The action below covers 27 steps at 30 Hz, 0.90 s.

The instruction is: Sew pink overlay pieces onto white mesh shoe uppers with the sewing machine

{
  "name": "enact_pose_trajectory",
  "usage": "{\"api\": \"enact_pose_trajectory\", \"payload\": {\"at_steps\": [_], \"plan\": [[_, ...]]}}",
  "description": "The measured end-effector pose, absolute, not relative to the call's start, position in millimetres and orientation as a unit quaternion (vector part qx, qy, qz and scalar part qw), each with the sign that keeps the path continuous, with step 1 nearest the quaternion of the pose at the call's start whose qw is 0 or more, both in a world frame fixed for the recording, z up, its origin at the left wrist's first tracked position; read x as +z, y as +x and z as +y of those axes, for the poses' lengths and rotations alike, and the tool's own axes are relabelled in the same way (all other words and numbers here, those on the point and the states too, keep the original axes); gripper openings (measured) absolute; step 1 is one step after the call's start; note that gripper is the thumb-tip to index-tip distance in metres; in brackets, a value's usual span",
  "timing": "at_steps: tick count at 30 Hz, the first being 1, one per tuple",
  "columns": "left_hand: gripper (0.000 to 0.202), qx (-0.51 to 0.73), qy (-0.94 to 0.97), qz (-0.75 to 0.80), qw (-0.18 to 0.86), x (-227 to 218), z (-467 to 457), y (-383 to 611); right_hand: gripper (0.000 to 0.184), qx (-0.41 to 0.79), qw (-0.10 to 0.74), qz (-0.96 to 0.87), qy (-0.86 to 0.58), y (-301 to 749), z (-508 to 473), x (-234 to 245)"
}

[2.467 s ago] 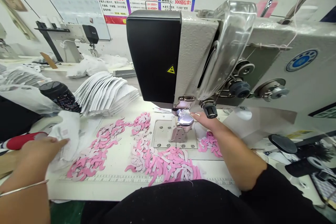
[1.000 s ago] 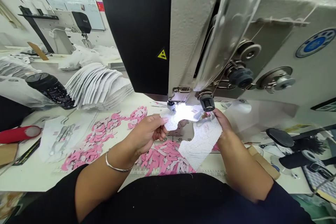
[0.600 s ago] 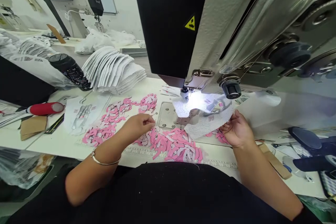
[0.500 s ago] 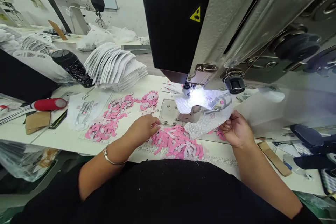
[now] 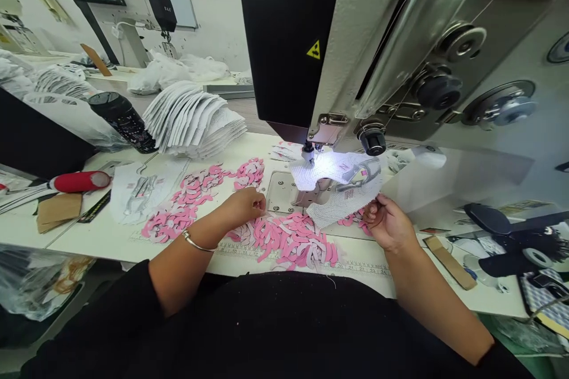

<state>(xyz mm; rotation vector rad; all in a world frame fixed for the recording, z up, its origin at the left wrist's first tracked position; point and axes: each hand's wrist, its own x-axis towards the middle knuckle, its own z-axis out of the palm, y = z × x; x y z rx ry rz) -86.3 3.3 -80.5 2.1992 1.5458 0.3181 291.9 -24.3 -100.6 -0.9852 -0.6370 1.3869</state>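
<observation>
Red tool (image 5: 80, 181): One red-handled tool is lying on the left side of the white table (image 5: 75, 232), and a brown card bit (image 5: 59, 212) is lying just below it.

Black bottle (image 5: 122, 121): One bottle with small dots is lying on its side, just left of the white stack.

Paper sheet (image 5: 140, 192): One sheet with a gray drawing is lying flat, beside the pink pieces.

White stack (image 5: 195, 121): One big stack of white cloth shapes is leaning in a row behind the pink pieces.

Pink pieces (image 5: 284, 240): Too many small pink and pale pieces to count are lying in about three heaps, and a little more is showing under the cloth.

Left hand (image 5: 242, 208): It is resting just above the pink pieces, near the metal plate (image 5: 280, 192). Its fingers are curled and close together. I cannot tell if they are pinching a piece. One thin bracelet (image 5: 198, 241) is sitting on this wrist.

White cloth piece (image 5: 342, 189): One holey cloth piece with a gray and pink mark is lying under the one needle (image 5: 307, 154) of the sewing machine (image 5: 284, 41).

Right hand (image 5: 386, 224): Its fingers are curled, and they are pinching the cloth's lower edge.

Good way to work: The right hand is keeping the cloth smooth while its fingers are staying back from the needle.
</observation>
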Motion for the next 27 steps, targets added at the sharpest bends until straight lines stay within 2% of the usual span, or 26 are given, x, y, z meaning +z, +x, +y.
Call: {"api": "enact_pose_trajectory", "payload": {"at_steps": [4,7,10,12,14,17,19,22,25,27], "plan": [[0.017,0.206,0.797,0.521,0.225,-55,-8,-90,0.025,0.56,0.636,-0.32,-0.423,302,-36,-85],[0.017,0.31,0.823,0.442,0.174,-38,-23,-82,0.028,0.547,0.616,-0.387,-0.414,298,-54,-62],[0.009,0.378,0.861,0.336,0.05,-24,-39,-63,0.033,0.582,0.437,-0.552,-0.407,267,-72,-36],[0.013,0.395,0.876,0.276,-0.022,-17,-47,-52,0.032,0.621,0.328,-0.596,-0.39,235,-78,-24],[0.023,0.391,0.887,0.238,-0.058,-11,-53,-44,0.032,0.65,0.298,-0.594,-0.369,206,-79,-17],[0.027,0.389,0.893,0.22,-0.059,-9,-56,-41,0.035,0.685,0.314,-0.554,-0.355,181,-75,-17],[0.023,0.414,0.877,0.244,-0.001,-9,-56,-40,0.036,0.687,0.339,-0.546,-0.34,176,-70,-18],[0.014,0.459,0.783,0.353,0.225,-9,-59,-35,0.033,0.615,0.381,-0.602,-0.339,174,-64,-16],[0.017,0.435,0.663,0.427,0.435,-4,-59,-29,0.027,0.469,0.386,-0.705,-0.365,174,-59,-9],[0.018,0.42,0.632,0.431,0.488,2,-54,-27,0.023,0.34,0.388,-0.774,-0.367,175,-55,-6]]}}
